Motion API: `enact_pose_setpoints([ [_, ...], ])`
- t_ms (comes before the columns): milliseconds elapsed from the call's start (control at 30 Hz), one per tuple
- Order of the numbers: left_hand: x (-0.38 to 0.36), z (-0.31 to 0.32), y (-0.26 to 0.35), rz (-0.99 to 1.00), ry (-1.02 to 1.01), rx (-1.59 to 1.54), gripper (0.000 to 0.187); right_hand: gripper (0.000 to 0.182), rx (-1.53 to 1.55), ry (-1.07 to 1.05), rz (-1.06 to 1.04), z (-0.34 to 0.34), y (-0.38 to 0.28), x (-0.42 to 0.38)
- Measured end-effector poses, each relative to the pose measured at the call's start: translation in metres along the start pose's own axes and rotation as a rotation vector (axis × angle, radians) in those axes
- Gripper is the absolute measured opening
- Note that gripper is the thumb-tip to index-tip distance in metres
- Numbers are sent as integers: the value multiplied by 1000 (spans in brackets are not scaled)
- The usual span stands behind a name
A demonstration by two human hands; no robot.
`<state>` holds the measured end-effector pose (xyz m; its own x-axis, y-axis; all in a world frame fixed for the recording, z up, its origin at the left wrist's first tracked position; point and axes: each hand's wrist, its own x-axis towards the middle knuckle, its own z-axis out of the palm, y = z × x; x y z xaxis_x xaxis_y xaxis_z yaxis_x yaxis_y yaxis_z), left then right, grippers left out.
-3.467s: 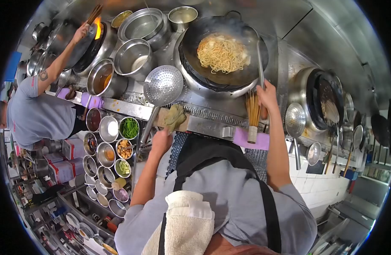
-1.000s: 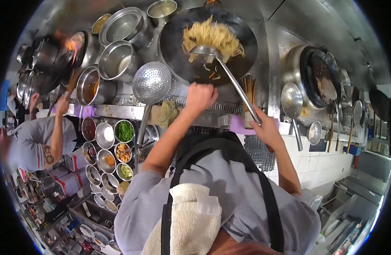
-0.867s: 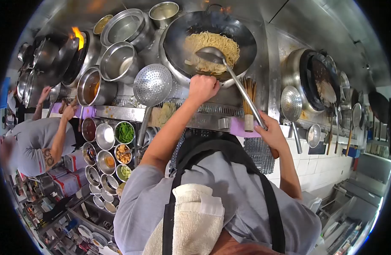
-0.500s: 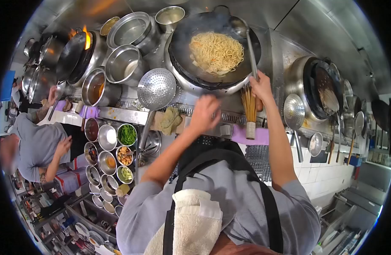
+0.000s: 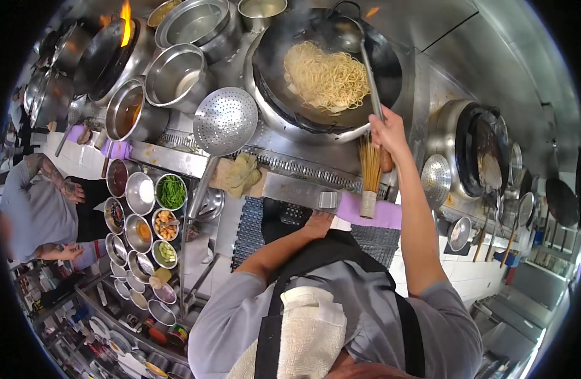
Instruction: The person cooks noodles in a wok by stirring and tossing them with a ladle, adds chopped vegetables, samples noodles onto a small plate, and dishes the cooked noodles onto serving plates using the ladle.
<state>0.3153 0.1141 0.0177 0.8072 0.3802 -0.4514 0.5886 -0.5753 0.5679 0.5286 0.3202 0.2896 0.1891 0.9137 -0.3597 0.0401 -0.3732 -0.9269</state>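
My right hand (image 5: 389,131) is closed round the handle of a long metal ladle (image 5: 370,74). The ladle's bowl rests inside the far right side of a large black wok (image 5: 271,63), which holds a heap of noodles (image 5: 328,76). My left hand (image 5: 318,223) is low, close to my apron and the counter's front edge, beside a lilac cloth (image 5: 372,211). Its fingers look stretched out, and I see nothing held in it. Below my right hand, a bamboo wok brush (image 5: 369,170) lies across the counter edge.
A perforated skimmer (image 5: 226,120) and a yellowish rag (image 5: 242,175) lie left of the wok. Metal pots (image 5: 177,79) and several ingredient bowls (image 5: 171,191) stand further left. Flame (image 5: 126,24) rises by another wok. A co-worker (image 5: 41,208) is at far left; a second burner (image 5: 451,142) is right.
My left hand has come down from near the wok's front rim towards my apron. My right hand still grips the ladle. The view has shifted, and the co-worker's arm has drawn back from the stove.
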Motion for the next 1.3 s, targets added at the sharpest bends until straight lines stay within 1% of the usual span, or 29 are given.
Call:
enact_pose_setpoints([
  [67,19,33,3,-27,84,-1,71,48,17,-89,51,4,-3,6],
  [100,24,45,4,-30,136,-2,70,53,-32,-247,71,-8,4,6],
  [133,26,51,5,-33,184,-1,68,54,-211,-222,-232,-20,27,7],
  [167,26,53,6,-45,168,11,69,55,-389,-192,-537,-31,62,11],
  [233,26,54,11,-70,137,28,69,59,-790,-122,-739,-50,76,-13],
  [300,28,51,10,-72,74,10,65,65,-1226,-40,-509,-63,48,-74],
  [333,28,49,8,-74,43,4,64,66,-1221,-20,-442,-69,55,-92],
  [400,25,46,8,-75,61,28,58,69,-1207,18,-311,-79,73,-118],
  [500,31,62,3,-76,132,63,51,72,-993,70,-133,-74,124,-137],
  [533,31,63,4,-73,162,78,49,71,-969,80,-236,-72,137,-136],
  [600,33,58,8,-99,78,72,46,69,-915,99,-450,-68,152,-132],
  [733,30,45,3,-161,-14,82,44,71,-755,105,-340,-58,162,-141],
  [767,26,43,0,-190,16,25,47,71,-759,83,-298,-62,160,-141],
  [833,8,45,-10,-143,85,44,51,71,-755,32,-209,-68,142,-147],
  [867,-4,46,-21,-127,115,59,53,69,-875,14,72,-62,95,-161],
  [900,-25,25,-22,-219,-99,-70,59,68,-765,10,-107,-71,99,-171],
  [933,-44,15,-32,-274,-260,-273,62,68,-648,10,-276,-86,104,-182],
  [1000,-87,21,-65,-345,-468,-626,61,66,-595,-79,-262,-100,60,-206],
  [1067,-139,78,-95,-284,-35,-750,60,68,-647,-182,11,-108,18,-219],
  [1100,-153,92,-108,-244,197,-793,60,66,-724,-204,21,-107,10,-216],
  [1200,-181,39,-102,-620,69,-1006,56,63,-821,-128,-169,-83,17,-185],
  [1233,-184,52,-121,-623,134,-991,55,61,-835,-63,-340,-76,31,-168],
  [1300,-196,60,-149,-734,176,-935,53,62,-837,-37,-231,-61,31,-139],
])
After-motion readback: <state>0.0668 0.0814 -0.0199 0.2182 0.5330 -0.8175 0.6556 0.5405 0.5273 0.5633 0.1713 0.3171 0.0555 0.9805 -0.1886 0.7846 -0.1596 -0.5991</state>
